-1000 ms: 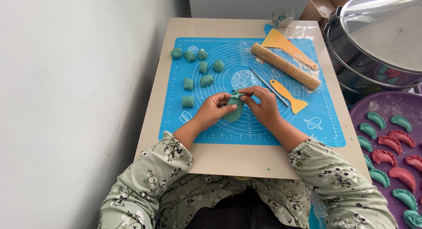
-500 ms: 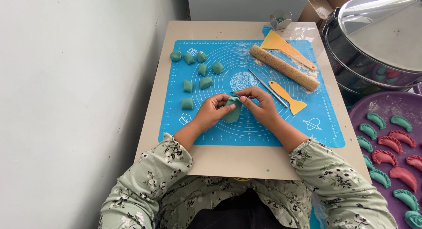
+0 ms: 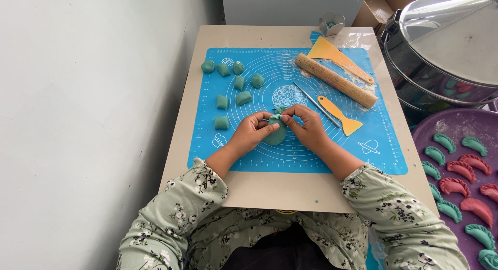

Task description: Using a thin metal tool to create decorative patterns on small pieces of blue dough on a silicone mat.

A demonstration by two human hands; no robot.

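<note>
A person in a pale green floral top sits at a small beige table (image 3: 270,192), seen from above. Both hands meet over the middle of a blue silicone pastry mat (image 3: 363,151). The left hand (image 3: 250,134) cups a teal dumpling (image 3: 276,132) from below, fingers curled round it, while the right hand (image 3: 306,126) pinches the dough's top edge between thumb and forefinger — both hands are grasping the same piece, just above the mat's printed circles.

Compared with a second ago, the hands have barely shifted, though the pinching fingers sit a little further along the seam and the dough looks more gathered at the top; the pleating seems to be advancing.

To the left on the mat lie eight small teal dough lumps (image 3: 226,101), untouched. To the right rest a floured wooden rolling pin (image 3: 336,81), a yellow scraper (image 3: 332,53), a thin metal rod (image 3: 316,104) and a small orange-handled tool (image 3: 340,114).

Off the table's right side stands a large steel steamer pot (image 3: 446,47), and below it a purple tray (image 3: 446,126) holds finished crescent dumplings (image 3: 459,187) in teal and red.
</note>
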